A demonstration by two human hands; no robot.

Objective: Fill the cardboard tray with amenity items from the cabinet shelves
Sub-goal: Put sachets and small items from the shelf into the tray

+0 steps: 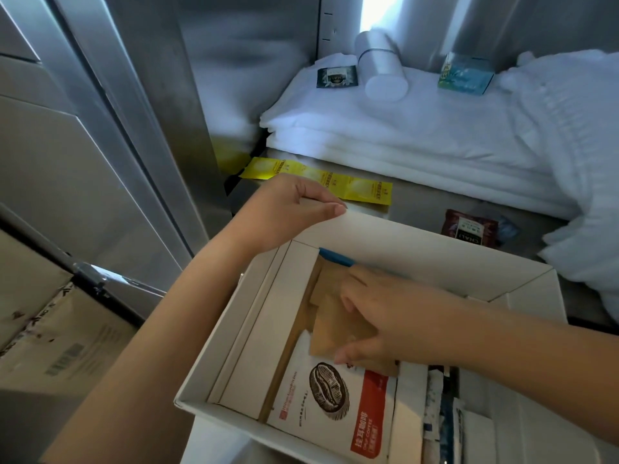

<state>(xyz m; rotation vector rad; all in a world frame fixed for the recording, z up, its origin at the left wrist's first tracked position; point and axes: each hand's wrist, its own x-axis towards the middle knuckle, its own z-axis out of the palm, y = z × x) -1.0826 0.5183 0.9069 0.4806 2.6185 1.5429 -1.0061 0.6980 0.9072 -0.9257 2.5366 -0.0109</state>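
The white cardboard tray sits low in the middle of the head view. My left hand grips its far left corner. Inside the tray my right hand lies on a bunch of brown paper sachets, fingers closed around them. A blue-tipped item lies at the tray's far wall. A white coffee packet with a bean drawing and red label rests at the near side, with more packets to its right.
On the cabinet shelf lie a yellow sachet strip and a dark red tea packet. Folded white towels carry a white cylinder, a dark packet and a teal box. A cardboard box stands left.
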